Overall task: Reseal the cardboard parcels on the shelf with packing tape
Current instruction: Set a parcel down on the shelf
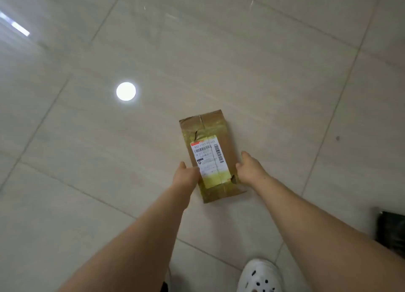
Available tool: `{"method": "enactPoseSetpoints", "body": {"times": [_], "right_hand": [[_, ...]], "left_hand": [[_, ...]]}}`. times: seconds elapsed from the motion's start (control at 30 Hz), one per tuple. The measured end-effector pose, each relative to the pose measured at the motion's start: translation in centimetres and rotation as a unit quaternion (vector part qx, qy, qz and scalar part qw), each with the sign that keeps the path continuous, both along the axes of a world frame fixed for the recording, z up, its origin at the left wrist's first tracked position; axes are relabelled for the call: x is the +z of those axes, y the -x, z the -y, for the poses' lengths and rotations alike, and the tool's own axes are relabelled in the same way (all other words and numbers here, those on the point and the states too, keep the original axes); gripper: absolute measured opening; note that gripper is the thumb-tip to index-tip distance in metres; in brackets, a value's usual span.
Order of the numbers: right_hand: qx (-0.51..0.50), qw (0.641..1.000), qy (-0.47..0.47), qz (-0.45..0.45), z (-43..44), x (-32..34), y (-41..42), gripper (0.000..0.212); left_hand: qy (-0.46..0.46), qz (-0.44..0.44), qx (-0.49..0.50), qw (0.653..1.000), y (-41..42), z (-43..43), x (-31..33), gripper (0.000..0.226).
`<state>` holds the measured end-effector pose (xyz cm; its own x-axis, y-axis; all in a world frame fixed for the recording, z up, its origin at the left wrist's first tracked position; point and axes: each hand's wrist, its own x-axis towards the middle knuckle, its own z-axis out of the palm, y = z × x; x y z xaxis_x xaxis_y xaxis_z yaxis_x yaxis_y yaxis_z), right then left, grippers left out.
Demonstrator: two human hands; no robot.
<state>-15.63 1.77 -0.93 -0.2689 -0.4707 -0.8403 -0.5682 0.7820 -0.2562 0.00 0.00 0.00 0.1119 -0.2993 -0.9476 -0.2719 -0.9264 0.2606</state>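
A flat brown cardboard parcel (211, 153) lies on the tiled floor, wrapped in glossy tape, with a white shipping label on top and small tears in the cardboard. My left hand (186, 176) holds its left edge, fingers curled against the side. My right hand (248, 170) grips its right edge, thumb raised. Both hands are at the parcel's near half. No tape roll is in view.
The floor is pale glossy tile (87, 182) with a round ceiling-light reflection (126, 91). A dark object (392, 230) sits at the right edge. A white perforated clog (259, 276) stands at the bottom right.
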Motion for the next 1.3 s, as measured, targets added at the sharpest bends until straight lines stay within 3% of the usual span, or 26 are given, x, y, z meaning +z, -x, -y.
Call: {"method": "enactPoseSetpoints", "body": {"times": [0.17,0.37,0.47,0.67,1.1,1.3], "right_hand": [[-0.054,0.996,0.041,0.05,-0.9,-1.6,-1.1,0.04],[-0.129,0.987,0.07,0.058,-2.2,5.7,-1.6,0.034],[-0.184,0.978,0.08,0.059,-1.8,11.9,-1.5,0.027],[-0.294,0.945,0.112,0.086,2.0,26.5,-1.4,0.025],[-0.305,0.893,0.292,0.154,12.2,61.7,-5.1,0.034],[-0.304,0.858,0.371,0.185,13.9,74.9,-6.5,0.03]], "left_hand": [[0.011,-0.038,0.0,0.999,0.0,-0.1,-0.3,0.037],[0.066,-0.012,0.019,0.998,-0.9,-0.4,6.9,0.021],[0.107,0.0,0.031,0.994,-1.1,0.2,12.7,0.012],[0.11,-0.052,0.054,0.991,-1.0,4.0,27.5,0.023],[0.26,-0.11,0.046,0.958,-5.5,13.2,62.5,0.038],[0.329,-0.144,0.031,0.933,-7.0,15.2,75.5,0.028]]}}
